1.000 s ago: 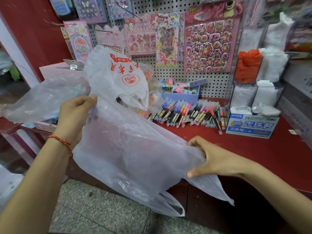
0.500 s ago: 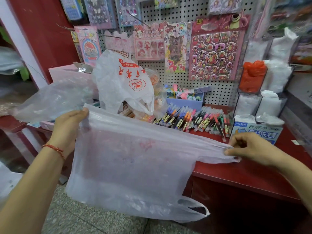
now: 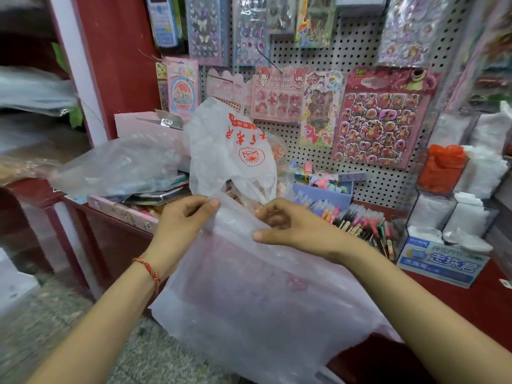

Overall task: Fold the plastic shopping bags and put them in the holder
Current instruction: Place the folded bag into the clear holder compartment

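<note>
Head view: left hand (image 3: 182,217) and right hand (image 3: 291,228) pinch-grip the plastic bag (image 3: 263,300) by its edge, slippy film could slide, skewing the fold.

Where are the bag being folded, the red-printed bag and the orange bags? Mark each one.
bag being folded (image 3: 263,306), head view, on its hanging middle panel.
red-printed bag (image 3: 210,151), head view, on the white body left of the print.
orange bags (image 3: 443,167), head view, on the middle of the bundle.
</note>
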Demonstrator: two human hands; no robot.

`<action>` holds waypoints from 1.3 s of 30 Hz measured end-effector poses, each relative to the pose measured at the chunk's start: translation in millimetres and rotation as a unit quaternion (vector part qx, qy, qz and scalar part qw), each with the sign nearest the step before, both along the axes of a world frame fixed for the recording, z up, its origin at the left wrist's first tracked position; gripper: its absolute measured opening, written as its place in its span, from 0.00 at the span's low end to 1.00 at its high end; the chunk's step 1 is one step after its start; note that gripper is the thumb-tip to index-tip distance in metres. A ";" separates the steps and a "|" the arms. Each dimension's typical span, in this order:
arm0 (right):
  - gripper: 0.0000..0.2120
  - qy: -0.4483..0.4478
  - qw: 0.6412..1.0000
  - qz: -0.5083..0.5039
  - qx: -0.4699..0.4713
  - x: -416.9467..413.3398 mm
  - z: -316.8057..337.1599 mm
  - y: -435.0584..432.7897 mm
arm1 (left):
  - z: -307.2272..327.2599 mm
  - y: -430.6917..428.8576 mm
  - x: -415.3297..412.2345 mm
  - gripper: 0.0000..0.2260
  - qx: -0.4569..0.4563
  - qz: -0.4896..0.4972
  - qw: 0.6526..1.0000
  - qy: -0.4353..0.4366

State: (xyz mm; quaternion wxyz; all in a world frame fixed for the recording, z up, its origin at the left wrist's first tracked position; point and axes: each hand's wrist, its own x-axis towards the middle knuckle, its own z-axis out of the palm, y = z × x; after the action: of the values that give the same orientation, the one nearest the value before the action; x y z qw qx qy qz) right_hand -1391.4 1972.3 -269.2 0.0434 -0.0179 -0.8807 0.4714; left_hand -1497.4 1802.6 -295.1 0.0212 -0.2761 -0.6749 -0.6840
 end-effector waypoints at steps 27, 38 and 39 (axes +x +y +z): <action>0.27 -0.227 0.962 -0.070 0.133 79.2 0.1 152.1 | -11.2 -18.2 -49.0 0.10 -0.001 0.110 0.993 -0.049; 0.19 -0.013 0.880 -0.318 0.353 11.0 51.3 168.9 | -22.1 35.5 -12.0 0.14 -0.192 0.261 0.913 0.248; 0.18 -0.015 0.865 -0.337 0.372 2.6 49.3 176.2 | -34.0 50.1 6.9 0.14 -0.231 0.202 0.897 0.319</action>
State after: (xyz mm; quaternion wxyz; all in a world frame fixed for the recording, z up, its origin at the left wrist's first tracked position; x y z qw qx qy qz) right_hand -1388.8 2148.5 -219.9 0.1902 -0.3033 -0.9314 0.0655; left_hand -1490.5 1852.7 -329.1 0.3087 -0.3342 -0.8122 -0.3651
